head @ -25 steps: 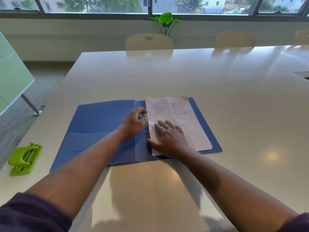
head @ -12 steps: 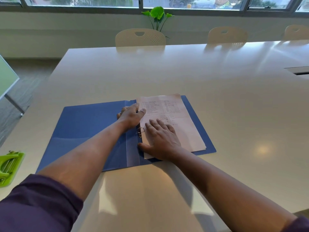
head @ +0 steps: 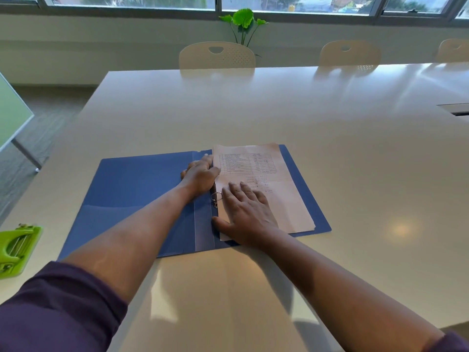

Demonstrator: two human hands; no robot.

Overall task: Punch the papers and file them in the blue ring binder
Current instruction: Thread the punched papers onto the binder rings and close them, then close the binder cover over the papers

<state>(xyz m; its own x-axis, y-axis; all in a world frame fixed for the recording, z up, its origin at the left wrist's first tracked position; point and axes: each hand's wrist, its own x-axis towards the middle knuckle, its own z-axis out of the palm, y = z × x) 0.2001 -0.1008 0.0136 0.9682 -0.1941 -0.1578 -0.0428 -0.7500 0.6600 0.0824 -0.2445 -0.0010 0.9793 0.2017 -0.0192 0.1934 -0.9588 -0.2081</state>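
The blue ring binder (head: 137, 189) lies open on the white table (head: 279, 110). A stack of pinkish printed papers (head: 256, 163) sits on its right half, against the spine. My left hand (head: 200, 175) rests over the upper ring at the papers' left edge and hides that ring. My right hand (head: 247, 212) lies flat on the lower part of the papers, fingers spread and straight. The lower metal ring (head: 216, 196) shows between my two hands, beside my right index finger.
A green hole punch (head: 15, 247) sits at the table's left edge, partly cut off by the frame. Cream chairs (head: 217, 55) stand along the far side, with a green plant (head: 242, 21) at the window. A recessed slot (head: 454, 110) lies far right.
My left hand has gone from pinching the upper ring with thumb and finger to lying over it. My right hand has stayed flat on the papers. The view shifted slightly.
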